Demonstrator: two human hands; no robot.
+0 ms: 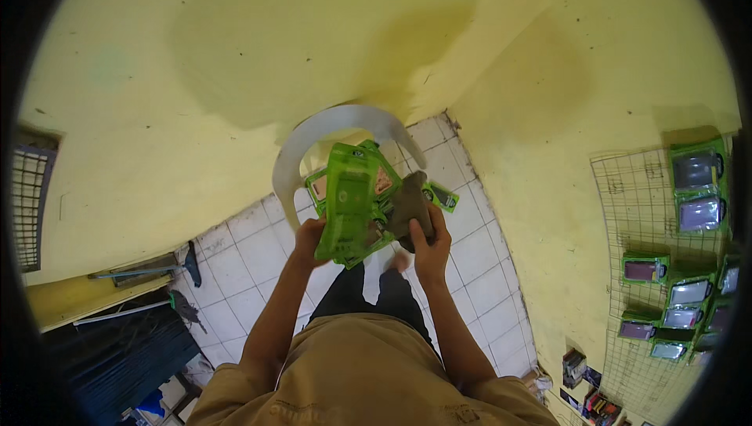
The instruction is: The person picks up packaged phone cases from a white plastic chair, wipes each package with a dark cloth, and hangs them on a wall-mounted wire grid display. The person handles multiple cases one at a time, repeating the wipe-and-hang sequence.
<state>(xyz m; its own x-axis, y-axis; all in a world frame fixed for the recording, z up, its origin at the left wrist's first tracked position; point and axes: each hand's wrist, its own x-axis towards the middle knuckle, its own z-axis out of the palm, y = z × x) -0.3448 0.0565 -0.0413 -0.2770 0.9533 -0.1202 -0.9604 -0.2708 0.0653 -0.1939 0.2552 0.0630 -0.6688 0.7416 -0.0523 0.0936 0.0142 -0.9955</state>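
Observation:
My left hand (pixel 310 242) grips the lower left edge of a green plastic package (pixel 348 199), flat and partly see-through, held up before me. In my right hand (pixel 428 239) is a grey-brown cloth (pixel 409 205), pinched between thumb and fingers just right of the package. Beneath both hands, several more green packages (pixel 384 175) lie heaped on a white plastic chair (pixel 345 116), whose curved back faces the wall. One small green package (pixel 443 197) sticks out at the right of the heap. The chair's seat is mostly hidden.
Yellow walls meet at a corner beyond the chair. On the right wall, a wire grid (pixel 627 183) carries several green-framed packages (pixel 697 171). A broom (pixel 192 264) leans at the left above a dark corrugated surface (pixel 117 363). White floor tiles (pixel 258 246) surround my feet.

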